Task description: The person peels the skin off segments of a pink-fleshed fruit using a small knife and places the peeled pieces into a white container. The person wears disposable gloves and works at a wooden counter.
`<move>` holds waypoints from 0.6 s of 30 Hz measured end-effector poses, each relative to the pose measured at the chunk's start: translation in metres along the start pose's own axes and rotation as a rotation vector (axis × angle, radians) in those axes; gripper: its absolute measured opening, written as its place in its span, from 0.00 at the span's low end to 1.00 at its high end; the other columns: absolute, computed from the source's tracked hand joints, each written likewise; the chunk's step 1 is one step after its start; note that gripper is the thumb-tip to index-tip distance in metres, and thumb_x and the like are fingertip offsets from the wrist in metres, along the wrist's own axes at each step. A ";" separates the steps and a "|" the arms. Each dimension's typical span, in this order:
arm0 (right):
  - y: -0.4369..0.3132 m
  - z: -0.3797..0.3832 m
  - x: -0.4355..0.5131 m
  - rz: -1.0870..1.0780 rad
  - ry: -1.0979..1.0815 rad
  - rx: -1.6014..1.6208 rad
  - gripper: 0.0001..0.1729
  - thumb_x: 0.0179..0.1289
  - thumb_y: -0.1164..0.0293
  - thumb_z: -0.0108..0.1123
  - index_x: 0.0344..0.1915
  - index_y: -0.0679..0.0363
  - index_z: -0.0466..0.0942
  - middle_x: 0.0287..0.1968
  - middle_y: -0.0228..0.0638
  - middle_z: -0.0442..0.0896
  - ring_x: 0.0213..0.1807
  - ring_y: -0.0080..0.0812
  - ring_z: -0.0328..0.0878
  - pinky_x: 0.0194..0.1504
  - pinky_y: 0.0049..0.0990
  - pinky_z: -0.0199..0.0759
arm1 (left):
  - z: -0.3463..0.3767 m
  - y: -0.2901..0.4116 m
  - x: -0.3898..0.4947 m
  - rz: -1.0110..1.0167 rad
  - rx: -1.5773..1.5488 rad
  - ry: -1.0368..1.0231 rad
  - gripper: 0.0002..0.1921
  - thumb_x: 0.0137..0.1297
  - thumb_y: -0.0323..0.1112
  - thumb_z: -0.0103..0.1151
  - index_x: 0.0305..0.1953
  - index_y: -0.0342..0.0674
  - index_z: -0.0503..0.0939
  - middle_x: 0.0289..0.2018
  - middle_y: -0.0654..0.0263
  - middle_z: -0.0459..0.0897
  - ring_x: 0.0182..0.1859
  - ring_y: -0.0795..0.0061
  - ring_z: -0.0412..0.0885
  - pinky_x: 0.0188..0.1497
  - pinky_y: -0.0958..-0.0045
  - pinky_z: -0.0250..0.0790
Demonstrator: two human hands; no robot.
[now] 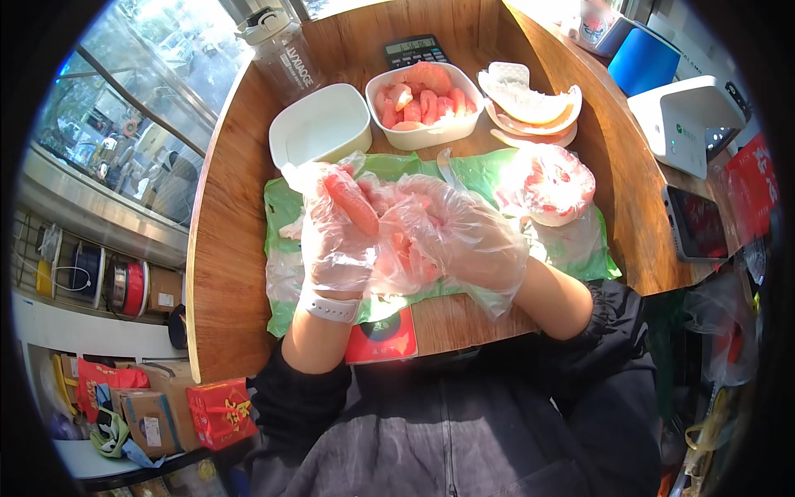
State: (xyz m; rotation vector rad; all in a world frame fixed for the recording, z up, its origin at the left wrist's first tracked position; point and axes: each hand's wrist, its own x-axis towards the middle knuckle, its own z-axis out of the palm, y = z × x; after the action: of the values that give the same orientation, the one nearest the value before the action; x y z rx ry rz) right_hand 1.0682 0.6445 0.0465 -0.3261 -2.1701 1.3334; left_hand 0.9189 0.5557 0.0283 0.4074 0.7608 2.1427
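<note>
My left hand, in a thin clear plastic glove, holds a peeled pink pomelo segment along its fingers. My right hand, gloved likewise, is close beside it with its fingers curled over. Glare and crumpled plastic hide whether those fingertips grip anything. Beneath and between the hands lie pink pomelo scraps on a green plastic bag. To the right of my right hand rests a partly peeled pomelo, some of its white membrane showing.
Behind the hands stand a white tub and another tub of pomelo segments. Pomelo rind is stacked to their right. A calculator and clear bottle stand farther back. A phone lies on the right ledge.
</note>
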 end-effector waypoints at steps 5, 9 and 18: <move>-0.007 0.001 -0.007 -0.021 -0.181 -0.218 0.16 0.65 0.59 0.52 0.45 0.57 0.79 0.38 0.42 0.82 0.39 0.45 0.79 0.42 0.37 0.70 | 0.002 -0.004 -0.007 0.198 0.169 -0.036 0.17 0.70 0.49 0.50 0.51 0.44 0.72 0.43 0.67 0.78 0.37 0.78 0.74 0.42 0.76 0.71; -0.007 0.001 -0.007 0.001 -0.191 -0.276 0.14 0.63 0.61 0.53 0.42 0.55 0.81 0.36 0.41 0.82 0.39 0.45 0.78 0.42 0.37 0.70 | 0.007 -0.005 -0.011 0.156 0.199 0.036 0.19 0.69 0.50 0.51 0.50 0.42 0.72 0.41 0.67 0.78 0.36 0.79 0.73 0.39 0.75 0.71; -0.016 -0.006 -0.003 0.018 0.001 -0.127 0.11 0.63 0.68 0.54 0.41 0.58 0.81 0.34 0.43 0.82 0.36 0.42 0.78 0.38 0.34 0.71 | 0.016 -0.003 -0.014 0.037 0.233 0.036 0.19 0.69 0.54 0.50 0.44 0.42 0.74 0.33 0.70 0.75 0.33 0.78 0.73 0.34 0.76 0.68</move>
State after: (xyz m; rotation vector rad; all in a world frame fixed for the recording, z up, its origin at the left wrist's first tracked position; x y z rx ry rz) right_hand 1.0760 0.6398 0.0616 -0.3958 -2.2611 1.2074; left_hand 0.9374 0.5522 0.0380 0.5087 1.0353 2.1069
